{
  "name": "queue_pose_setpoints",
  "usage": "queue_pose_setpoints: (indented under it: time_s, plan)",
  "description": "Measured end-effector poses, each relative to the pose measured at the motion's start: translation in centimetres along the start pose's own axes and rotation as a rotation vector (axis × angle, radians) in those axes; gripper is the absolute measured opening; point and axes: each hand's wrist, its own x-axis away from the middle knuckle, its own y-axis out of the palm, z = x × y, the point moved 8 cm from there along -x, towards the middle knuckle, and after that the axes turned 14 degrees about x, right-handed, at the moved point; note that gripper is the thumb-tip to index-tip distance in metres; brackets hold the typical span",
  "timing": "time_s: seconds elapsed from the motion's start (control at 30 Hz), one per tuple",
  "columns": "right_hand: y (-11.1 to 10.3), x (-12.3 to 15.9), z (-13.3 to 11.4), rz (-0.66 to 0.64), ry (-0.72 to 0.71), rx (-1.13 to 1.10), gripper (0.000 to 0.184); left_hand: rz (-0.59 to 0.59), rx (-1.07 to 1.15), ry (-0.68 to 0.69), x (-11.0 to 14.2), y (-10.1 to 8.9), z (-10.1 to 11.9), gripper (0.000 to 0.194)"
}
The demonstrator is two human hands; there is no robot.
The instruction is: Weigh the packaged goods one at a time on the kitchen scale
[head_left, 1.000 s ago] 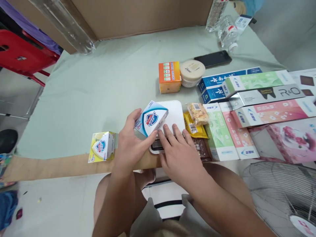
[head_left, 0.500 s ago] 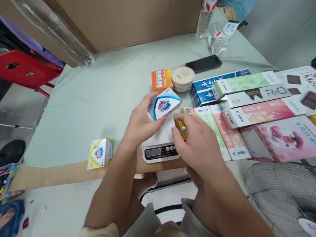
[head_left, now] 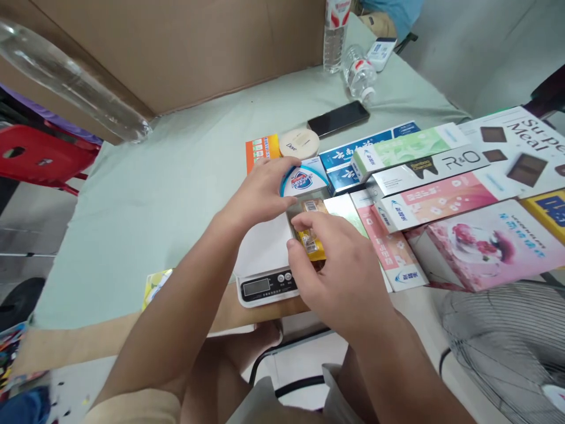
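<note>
Two bare hands work over a cloth-covered desk [head_left: 176,182], the left one holding a boxed soap.
The left hand's [head_left: 265,191] fingers grasp the blue-and-white Safeguard soap box [head_left: 304,178], beside the round Dove jar [head_left: 299,143] and the blue boxes [head_left: 346,176]. The right hand [head_left: 342,262] is curved over the yellow packet [head_left: 311,246], thumb and index fingertips apart; whether it grips the packet cannot be told. Just left of that packet sits a white digital scale [head_left: 265,250] at the desk's near edge.
</note>
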Motion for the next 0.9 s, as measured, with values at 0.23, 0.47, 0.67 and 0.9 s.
queue_pose_setpoints:
  time_s: [0.23, 0.47, 0.67, 0.9]
  plan:
    - [-0.4, 0.3, -0.1, -0.011, -0.019, -0.038, 0.027, -0.055, -0.046, -0.036, -0.8, 1.6, -0.7, 0.06]
    - [-0.9, 0.4, -0.4, 0.004, -0.04, -0.045, 0.028, -0.05, -0.065, -0.05, -0.4, 1.6, -1.5, 0.043]
    - [-0.3, 0.5, -0.5, -0.024, -0.038, -0.043, 0.029, -0.082, -0.073, -0.204, 0.5, 2.3, -2.4, 0.034]
    - [0.2, 0.6, -0.7, -0.038, -0.049, -0.044, 0.028, -0.029, 0.106, -0.199, 0.7, 2.2, -2.5, 0.032]
